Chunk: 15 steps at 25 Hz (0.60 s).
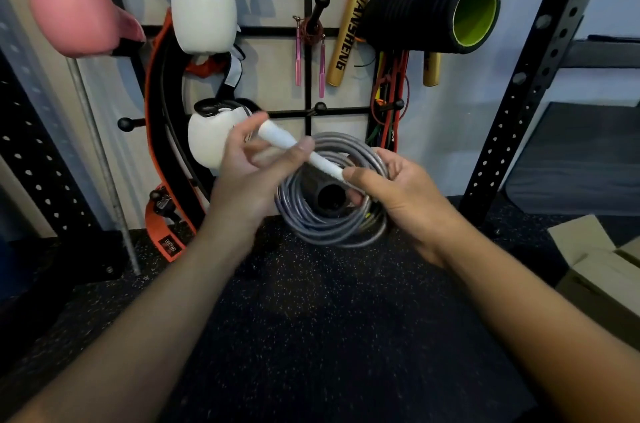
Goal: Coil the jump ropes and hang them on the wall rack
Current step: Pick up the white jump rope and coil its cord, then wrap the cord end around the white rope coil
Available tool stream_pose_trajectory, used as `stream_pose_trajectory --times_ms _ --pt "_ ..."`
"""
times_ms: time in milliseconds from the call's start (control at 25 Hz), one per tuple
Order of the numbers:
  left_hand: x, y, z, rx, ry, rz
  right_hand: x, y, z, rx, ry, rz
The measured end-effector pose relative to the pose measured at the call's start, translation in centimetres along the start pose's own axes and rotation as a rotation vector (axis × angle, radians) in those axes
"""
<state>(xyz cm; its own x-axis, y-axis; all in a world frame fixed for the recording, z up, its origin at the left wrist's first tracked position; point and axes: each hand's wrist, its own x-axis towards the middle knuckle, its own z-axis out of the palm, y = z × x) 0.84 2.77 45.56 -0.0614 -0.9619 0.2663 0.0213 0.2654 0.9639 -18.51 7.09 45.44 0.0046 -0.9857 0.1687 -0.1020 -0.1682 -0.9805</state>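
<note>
before wall rack (308,76), hands (249,176) seemingly grip coiled rope (325,228).

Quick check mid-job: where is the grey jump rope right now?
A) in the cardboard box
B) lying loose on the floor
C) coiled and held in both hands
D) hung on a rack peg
C: the grey jump rope sits coiled in the right hand, while the left hand grips its white handle.

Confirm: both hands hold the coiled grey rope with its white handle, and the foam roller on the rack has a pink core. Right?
Not quite. The head view shows the foam roller has a green core. The rest holds: left hand and right hand hold the coiled grey rope with its white handle.
</note>
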Motion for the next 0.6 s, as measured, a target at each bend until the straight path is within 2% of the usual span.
stream_pose_trajectory --times_ms 40,120,240,320,440,600 --pt "0.4 1.0 -1.1 0.135 -0.051 0.091 0.0 -0.3 -0.4 -0.09 -0.049 0.002" --pt "1.1 3.1 -3.2 0.427 -0.291 0.196 0.0 -0.6 -1.1 -0.294 -0.149 -0.001" --pt "0.8 4.1 -3.1 0.783 -0.739 0.068 -0.2 -0.8 -0.8 -0.44 -0.309 0.007" --pt "0.4 2.4 -1.8 0.771 -0.894 -0.038 -0.5 -0.5 -0.2 -0.47 -0.391 0.011" --pt "0.1 0.3 -0.9 0.564 -0.879 -0.118 -0.6 -0.2 0.2 -0.514 -0.374 0.011" --pt "-0.1 -0.3 -0.8 0.276 -0.694 -0.115 -0.1 -0.5 -1.1 -0.452 -0.18 -0.1"
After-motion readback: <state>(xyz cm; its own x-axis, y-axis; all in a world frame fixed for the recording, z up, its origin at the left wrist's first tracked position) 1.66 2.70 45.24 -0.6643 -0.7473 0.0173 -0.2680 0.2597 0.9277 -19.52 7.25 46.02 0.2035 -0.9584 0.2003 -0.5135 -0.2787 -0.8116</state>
